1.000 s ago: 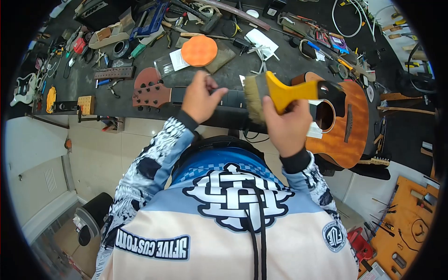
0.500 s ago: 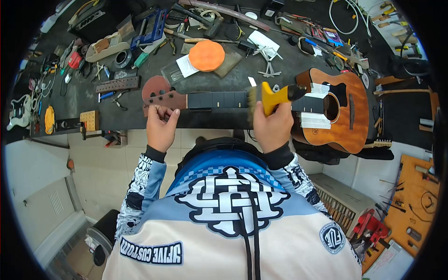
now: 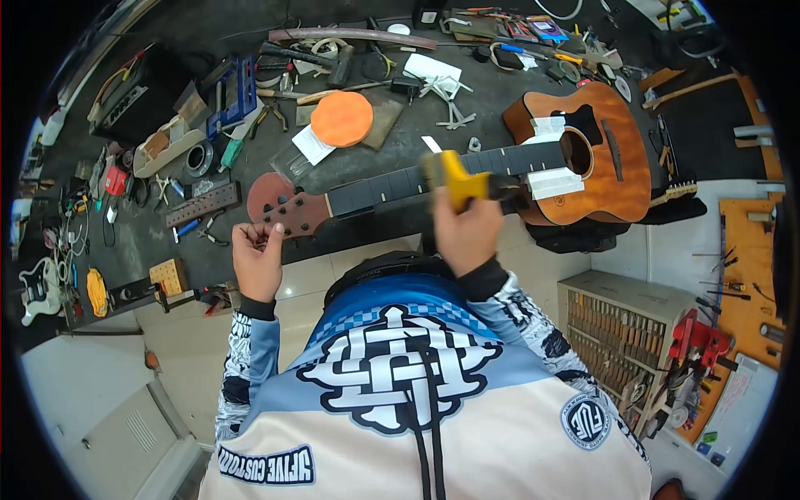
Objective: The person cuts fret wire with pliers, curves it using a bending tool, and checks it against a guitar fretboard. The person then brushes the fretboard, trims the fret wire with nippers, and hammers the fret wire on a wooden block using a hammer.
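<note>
An acoustic guitar (image 3: pixel 621 179) lies across the bench front, its body at the right and its headstock (image 3: pixel 302 213) at the left. White tape (image 3: pixel 553 183) sits on its top beside the fretboard (image 3: pixel 392 185). My left hand (image 3: pixel 257 260) pinches the lower left edge of the headstock between thumb and fingers. My right hand (image 3: pixel 467 236) is wrapped round a yellow-handled brush (image 3: pixel 460 182), blurred by motion, over the neck. The bristles point left, and whether they touch the fretboard cannot be seen. A reddish round pad (image 3: pixel 268 193) lies partly behind the headstock.
Behind the neck lie an orange foam pad (image 3: pixel 341 118), a white paper (image 3: pixel 432 72) and a hammer (image 3: pixel 340 68). A perforated wooden block (image 3: pixel 169 277) is at the left edge. Below the guitar, right, stands a cabinet of tools (image 3: pixel 612 333). The bench edge runs just in front of me.
My left hand has moved from above the neck to the headstock and closed on its edge. My right hand has shifted slightly left with the brush. The whole view has tilted.
</note>
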{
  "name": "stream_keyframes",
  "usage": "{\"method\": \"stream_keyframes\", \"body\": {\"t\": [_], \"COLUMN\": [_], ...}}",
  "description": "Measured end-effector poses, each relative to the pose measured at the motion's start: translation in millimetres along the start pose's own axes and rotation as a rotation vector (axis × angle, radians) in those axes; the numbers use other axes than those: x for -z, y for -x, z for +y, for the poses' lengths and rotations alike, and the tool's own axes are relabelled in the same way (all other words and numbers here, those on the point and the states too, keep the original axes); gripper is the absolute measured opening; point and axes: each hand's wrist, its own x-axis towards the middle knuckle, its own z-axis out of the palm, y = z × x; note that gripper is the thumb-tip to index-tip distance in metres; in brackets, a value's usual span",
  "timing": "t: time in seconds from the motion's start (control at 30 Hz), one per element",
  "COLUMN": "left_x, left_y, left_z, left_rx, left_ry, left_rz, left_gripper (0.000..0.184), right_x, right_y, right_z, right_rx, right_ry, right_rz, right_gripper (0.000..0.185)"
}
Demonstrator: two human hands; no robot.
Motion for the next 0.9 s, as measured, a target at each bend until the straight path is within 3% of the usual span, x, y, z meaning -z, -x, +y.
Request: {"method": "stream_keyframes", "body": {"t": [0.07,0.13,0.17,0.2,0.27,0.33,0.4,0.53,0.7,0.9], "left_x": [-1.2,-2.0,-2.9,-4.5,-12.1,-31.9,-63.9,-145.4,-224.5,-246.6], "left_y": [-2.6,-8.9,-12.3,-15.2,-18.4,-20.3,-21.0,-25.5,-36.4,-37.3], "left_z": [3.6,12.2,18.3,24.3,35.9,44.3,62.1,68.8,69.2,69.6], "left_rx": [0.001,-0.012,-0.012,-0.015,-0.091,-0.281,-0.507,-0.606,-0.692,-0.437], "left_ry": [0.011,0.004,-0.005,-0.002,-0.134,-0.231,-0.368,-0.261,-0.302,-0.283], "left_rz": [-0.008,-0.016,-0.004,-0.011,-0.063,-0.153,-0.251,-0.567,-0.667,-0.714], "left_gripper": [0.032,0.033,0.033,0.033,0.029,0.033,0.047,0.062,0.06,0.063], "right_x": [-7.9,-12.3,-4.0,-2.8,25.3,55.8,82.3,112.2,128.4,145.5], "right_y": [14.2,31.3,29.5,25.6,16.6,9.1,3.4,-6.0,-18.8,-34.9], "right_z": [-19.1,-36.6,-30.4,-29.3,-13.5,1.0,24.4,55.8,74.6,99.0], "right_rx": [0.166,0.079,0.096,0.208,-0.089,-0.137,-0.13,-0.169,-0.213,-0.276], "right_ry": [-0.282,-0.578,-0.342,-0.459,-0.499,-0.571,-0.401,-0.399,-0.431,-0.438], "right_rz": [-0.28,-0.445,-0.518,-0.23,-0.169,0.041,0.214,0.246,0.153,0.06], "right_gripper": [0.026,0.028,0.029,0.029,0.026,0.034,0.032,0.038,0.039,0.041]}}
